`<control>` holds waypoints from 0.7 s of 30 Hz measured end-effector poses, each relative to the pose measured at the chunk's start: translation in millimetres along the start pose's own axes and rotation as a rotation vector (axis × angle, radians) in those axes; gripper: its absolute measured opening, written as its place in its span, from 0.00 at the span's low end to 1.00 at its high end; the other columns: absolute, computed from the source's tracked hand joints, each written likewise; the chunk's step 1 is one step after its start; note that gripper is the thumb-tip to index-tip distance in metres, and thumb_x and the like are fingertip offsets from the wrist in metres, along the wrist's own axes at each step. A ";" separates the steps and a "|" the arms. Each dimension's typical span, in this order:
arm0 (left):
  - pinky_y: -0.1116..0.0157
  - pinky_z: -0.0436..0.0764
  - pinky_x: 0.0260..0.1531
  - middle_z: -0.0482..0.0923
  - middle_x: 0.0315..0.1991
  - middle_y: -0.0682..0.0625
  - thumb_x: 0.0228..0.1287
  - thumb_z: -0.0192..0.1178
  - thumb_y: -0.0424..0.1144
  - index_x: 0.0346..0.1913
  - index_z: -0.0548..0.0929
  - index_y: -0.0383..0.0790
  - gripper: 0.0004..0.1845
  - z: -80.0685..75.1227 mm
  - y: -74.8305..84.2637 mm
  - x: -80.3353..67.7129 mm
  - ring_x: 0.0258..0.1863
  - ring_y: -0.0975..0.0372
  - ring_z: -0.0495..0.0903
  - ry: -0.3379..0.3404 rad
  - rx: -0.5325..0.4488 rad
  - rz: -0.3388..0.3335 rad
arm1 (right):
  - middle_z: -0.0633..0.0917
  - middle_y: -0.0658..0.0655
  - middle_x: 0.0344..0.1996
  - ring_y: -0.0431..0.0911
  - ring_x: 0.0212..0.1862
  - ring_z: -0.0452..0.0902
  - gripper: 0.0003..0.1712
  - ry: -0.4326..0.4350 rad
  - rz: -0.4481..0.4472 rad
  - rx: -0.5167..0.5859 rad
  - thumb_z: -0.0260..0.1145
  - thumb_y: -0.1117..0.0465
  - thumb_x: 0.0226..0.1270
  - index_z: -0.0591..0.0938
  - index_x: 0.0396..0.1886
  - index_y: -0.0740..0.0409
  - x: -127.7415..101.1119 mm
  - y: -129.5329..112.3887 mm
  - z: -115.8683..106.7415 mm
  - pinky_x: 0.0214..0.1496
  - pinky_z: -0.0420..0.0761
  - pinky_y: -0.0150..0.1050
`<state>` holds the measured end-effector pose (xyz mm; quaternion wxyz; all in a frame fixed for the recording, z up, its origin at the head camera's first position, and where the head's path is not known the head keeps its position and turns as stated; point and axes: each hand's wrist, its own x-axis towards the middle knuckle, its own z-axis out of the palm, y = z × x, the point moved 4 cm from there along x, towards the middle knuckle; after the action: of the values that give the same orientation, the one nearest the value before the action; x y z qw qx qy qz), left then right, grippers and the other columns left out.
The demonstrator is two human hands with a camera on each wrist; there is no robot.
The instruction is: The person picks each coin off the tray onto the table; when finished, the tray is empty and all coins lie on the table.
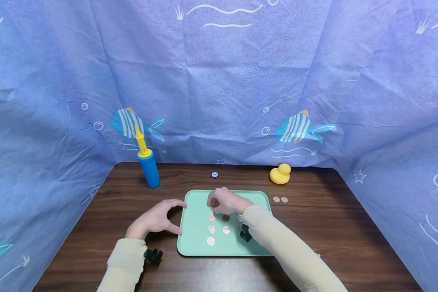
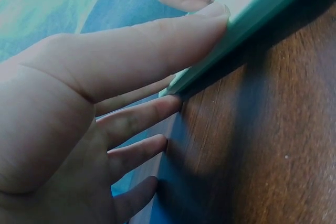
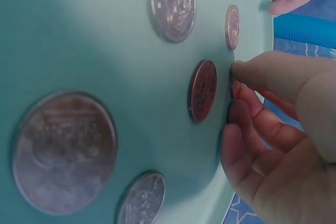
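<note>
A mint-green tray lies on the table with several coins spread over it in rough rows. Over its middle, my right hand pinches a coin between thumb and fingers, close to the tray surface. Nearby lie a dark copper coin, a lighter copper coin and a large silver coin. At the tray's left edge is my left hand, thumb and fingers spread. Its thumb reaches the rim, and the other fingertips are by the side farther back.
Two copper coins lie on the table right of the tray, below a yellow rubber duck. Behind the tray is a dark poker chip. A blue and yellow hand pump stands at the back left. Blue fish-print cloth surrounds the table.
</note>
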<state>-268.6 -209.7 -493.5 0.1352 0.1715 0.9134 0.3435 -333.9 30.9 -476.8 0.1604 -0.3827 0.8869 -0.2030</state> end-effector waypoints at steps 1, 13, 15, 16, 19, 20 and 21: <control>0.40 0.69 0.71 0.74 0.71 0.44 0.48 0.85 0.49 0.70 0.79 0.43 0.44 0.1 0.1 0.1 0.73 0.45 0.69 0.000 -0.001 0.000 | 0.86 0.45 0.34 0.37 0.38 0.79 0.10 -0.004 0.004 0.006 0.73 0.71 0.65 0.88 0.41 0.53 0.1 0.5 -0.1 0.45 0.81 0.31; 0.40 0.69 0.72 0.74 0.72 0.44 0.48 0.85 0.49 0.70 0.79 0.44 0.45 0.1 1.3 -0.6 0.74 0.45 0.68 0.004 0.004 -0.018 | 0.87 0.48 0.33 0.35 0.35 0.77 0.08 -0.011 -0.026 0.066 0.74 0.69 0.65 0.90 0.40 0.54 -2.4 6.8 -2.5 0.41 0.81 0.30; 0.40 0.69 0.72 0.74 0.72 0.44 0.48 0.85 0.49 0.70 0.79 0.44 0.45 -0.1 1.7 -0.7 0.74 0.45 0.68 0.004 0.002 -0.019 | 0.87 0.49 0.33 0.35 0.35 0.77 0.08 -0.009 -0.032 0.072 0.74 0.69 0.65 0.89 0.40 0.54 -2.4 7.8 -2.4 0.41 0.81 0.30; 0.40 0.68 0.72 0.74 0.72 0.44 0.48 0.85 0.49 0.70 0.79 0.43 0.45 -0.2 1.9 -0.7 0.74 0.45 0.68 0.004 0.000 -0.018 | 0.87 0.49 0.33 0.35 0.34 0.77 0.08 -0.009 -0.033 0.072 0.74 0.69 0.65 0.89 0.40 0.53 -2.4 8.1 -2.3 0.41 0.81 0.30; 0.39 0.68 0.72 0.74 0.72 0.43 0.48 0.85 0.49 0.70 0.79 0.42 0.45 -0.3 2.4 -0.9 0.74 0.44 0.68 0.000 0.001 -0.008 | 0.87 0.47 0.34 0.35 0.35 0.77 0.07 -0.003 -0.046 0.062 0.73 0.68 0.67 0.89 0.39 0.52 -2.6 9.2 -1.3 0.42 0.81 0.31; 0.39 0.68 0.72 0.74 0.72 0.43 0.48 0.85 0.49 0.70 0.78 0.42 0.45 -0.3 2.7 -1.0 0.74 0.44 0.68 -0.001 0.001 -0.006 | 0.86 0.47 0.33 0.35 0.35 0.77 0.06 0.001 -0.053 0.058 0.73 0.67 0.68 0.89 0.39 0.51 -2.7 9.4 -1.1 0.42 0.81 0.31; 0.39 0.68 0.72 0.74 0.72 0.43 0.48 0.85 0.49 0.70 0.78 0.42 0.45 -0.3 2.7 -1.0 0.74 0.44 0.68 -0.002 0.001 -0.006 | 0.86 0.46 0.33 0.35 0.35 0.77 0.05 0.005 -0.058 0.056 0.72 0.66 0.70 0.89 0.39 0.51 -2.9 9.5 -0.9 0.42 0.81 0.31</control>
<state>-267.2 -208.4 -491.3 0.1370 0.1693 0.9138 0.3427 -338.3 39.3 -480.2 0.1629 -0.4031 0.8699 -0.2331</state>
